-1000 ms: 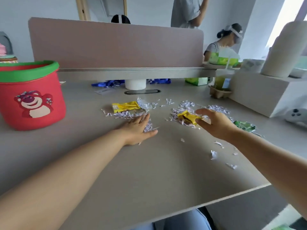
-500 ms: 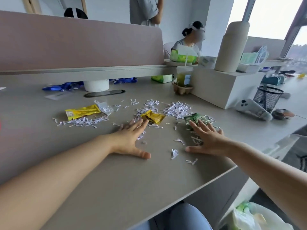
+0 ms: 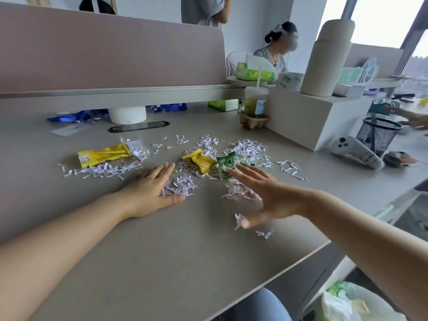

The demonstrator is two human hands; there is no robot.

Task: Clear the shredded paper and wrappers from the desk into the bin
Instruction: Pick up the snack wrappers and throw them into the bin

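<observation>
Closest to me, a few loose shreds of shredded paper (image 3: 238, 220) lie on the desk (image 3: 162, 262) just at my right thumb. My right fingers (image 3: 252, 176) are straight and spread, gripping nothing. The hand is blurred, so I cannot tell whether it rests on the desk or hangs just above it. A small scatter of shreds (image 3: 238, 193) lies under it. My left fingers (image 3: 162, 173) are also straight and held together, palm down on the desk, holding nothing. A little heap of shreds (image 3: 181, 185) sits in the crook between those fingers and the thumb.

Just past my right fingertips stands a crumpled green wrapper (image 3: 225, 164), and touching its left side is a short yellow wrapper (image 3: 199, 161), which lies between my two hands and a little beyond them. Left of my left fingers runs a long row of shreds (image 3: 104, 169). Behind it lie a long yellow wrapper (image 3: 104, 155) and a clear wrapper (image 3: 139, 149) at its right end. Beyond the green wrapper spreads the biggest pile of shreds (image 3: 247, 147).

Further off, a drink cup (image 3: 256, 101) stands in a carton tray beside a white box (image 3: 301, 117), and a white roll (image 3: 127, 114) stands under the pink partition (image 3: 111, 52).
</observation>
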